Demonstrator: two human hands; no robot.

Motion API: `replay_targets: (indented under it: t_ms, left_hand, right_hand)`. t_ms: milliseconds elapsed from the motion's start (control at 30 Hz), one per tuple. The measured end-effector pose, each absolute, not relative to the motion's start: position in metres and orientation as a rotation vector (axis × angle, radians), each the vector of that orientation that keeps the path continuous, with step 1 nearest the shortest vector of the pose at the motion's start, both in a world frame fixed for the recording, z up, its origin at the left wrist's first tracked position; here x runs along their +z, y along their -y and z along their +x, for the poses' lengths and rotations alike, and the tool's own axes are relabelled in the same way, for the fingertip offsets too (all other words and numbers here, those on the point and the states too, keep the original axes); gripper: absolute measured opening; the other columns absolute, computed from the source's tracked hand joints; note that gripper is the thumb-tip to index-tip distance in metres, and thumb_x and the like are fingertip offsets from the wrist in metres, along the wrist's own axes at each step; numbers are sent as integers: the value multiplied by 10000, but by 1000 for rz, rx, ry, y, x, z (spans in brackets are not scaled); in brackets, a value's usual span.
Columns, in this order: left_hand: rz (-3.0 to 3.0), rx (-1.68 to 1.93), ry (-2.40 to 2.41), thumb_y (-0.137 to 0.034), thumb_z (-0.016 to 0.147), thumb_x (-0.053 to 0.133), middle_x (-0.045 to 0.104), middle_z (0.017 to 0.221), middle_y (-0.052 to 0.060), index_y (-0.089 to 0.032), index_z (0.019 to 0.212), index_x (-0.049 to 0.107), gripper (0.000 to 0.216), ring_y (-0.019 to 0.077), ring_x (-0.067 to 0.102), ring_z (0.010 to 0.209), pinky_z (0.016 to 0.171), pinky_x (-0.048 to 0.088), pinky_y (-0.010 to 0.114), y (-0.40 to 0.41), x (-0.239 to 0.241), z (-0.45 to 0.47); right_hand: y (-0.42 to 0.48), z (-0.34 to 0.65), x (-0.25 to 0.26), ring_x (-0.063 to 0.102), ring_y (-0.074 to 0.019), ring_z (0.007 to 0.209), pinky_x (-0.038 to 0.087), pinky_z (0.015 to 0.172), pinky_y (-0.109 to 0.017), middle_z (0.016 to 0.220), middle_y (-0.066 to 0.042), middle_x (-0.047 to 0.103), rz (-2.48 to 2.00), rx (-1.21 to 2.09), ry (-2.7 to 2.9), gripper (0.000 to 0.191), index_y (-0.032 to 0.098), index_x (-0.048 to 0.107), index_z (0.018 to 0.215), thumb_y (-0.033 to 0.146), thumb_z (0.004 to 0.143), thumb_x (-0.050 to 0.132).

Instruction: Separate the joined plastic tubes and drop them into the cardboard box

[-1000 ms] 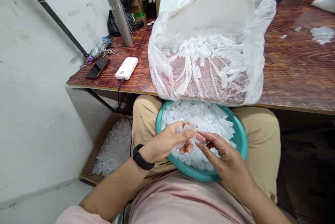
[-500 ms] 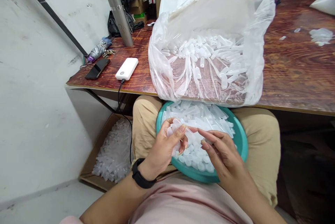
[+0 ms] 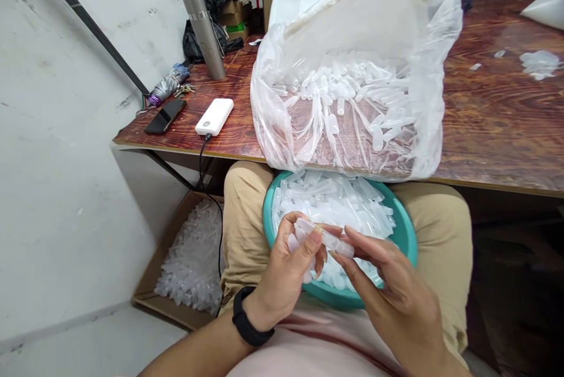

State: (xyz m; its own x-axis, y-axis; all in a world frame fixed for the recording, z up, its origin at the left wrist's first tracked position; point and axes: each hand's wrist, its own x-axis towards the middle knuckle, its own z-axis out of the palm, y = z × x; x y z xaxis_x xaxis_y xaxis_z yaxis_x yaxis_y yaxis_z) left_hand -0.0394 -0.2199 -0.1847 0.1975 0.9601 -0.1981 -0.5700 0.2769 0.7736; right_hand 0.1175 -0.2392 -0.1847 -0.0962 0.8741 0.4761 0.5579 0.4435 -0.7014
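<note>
A teal bowl (image 3: 408, 236) full of small translucent plastic tubes (image 3: 339, 201) rests on my lap. My left hand (image 3: 288, 274), with a black band on its wrist, is curled round several of these tubes. My right hand (image 3: 388, 283) pinches the other end of one tube (image 3: 326, 237) that both hands hold above the bowl's near side. Just beyond the bowl, a big clear plastic bag (image 3: 352, 71) with more tubes inside lies open on the wooden table (image 3: 497, 124).
On the table's left end lie a white power bank (image 3: 214, 116) with a cable, a black phone (image 3: 165, 116), a folded umbrella (image 3: 166, 84) and a steel flask (image 3: 203, 30). A cardboard box (image 3: 189, 259) of tubes stands on the floor at my left.
Both hands have drawn back toward my body and risen from the pile. A single tube now spans between the left and right fingers.
</note>
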Motion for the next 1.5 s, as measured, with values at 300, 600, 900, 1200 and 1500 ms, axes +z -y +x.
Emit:
replay_targets:
  t_ms: [300,600,900,1200,1500]
  left_hand:
    - [756,1209,-867,-464,948,709,737,993,16,-239,1063,469,348,95,594,716,704,468,227,227,-184,-37]
    - [575,1197,-781,-390,967,705,715,976,-3,-244,1096,458,315,89,635,749,706,481,214,227,-192,-34]
    - [616,1177,-852,-403,928,751,701,937,-15,-237,1080,486,348,99,657,806,757,499,212,229,-197,-36]
    - [687,1157,-827,-415,915,759,740,1030,37,-222,1078,516,350,171,705,1030,977,512,308,211,-195,-36]
    - [899,1143,-870,-409,957,661,666,934,-10,-244,1117,447,314,161,703,831,723,572,281,169,-191,-48]
  right_hand:
    - [241,115,-190,644,-144,638,573,597,-261,835,-11,700,-1335,979,1521,360,280,504,1401,434,1091,404]
    - [242,118,-198,654,-169,781,569,696,-298,928,-33,664,-1307,1011,1564,443,299,415,1490,437,1071,462]
    - [242,110,-206,674,-190,862,572,757,-334,1013,-54,705,-1293,986,1488,291,293,551,1303,437,1056,496]
    - [232,113,-211,676,-198,1010,578,899,-389,1246,-104,652,-1232,689,1710,379,288,476,1394,359,1034,569]
    - [227,132,-211,666,-153,715,592,691,-310,925,0,658,-1357,1091,1871,395,318,318,1490,379,1103,374]
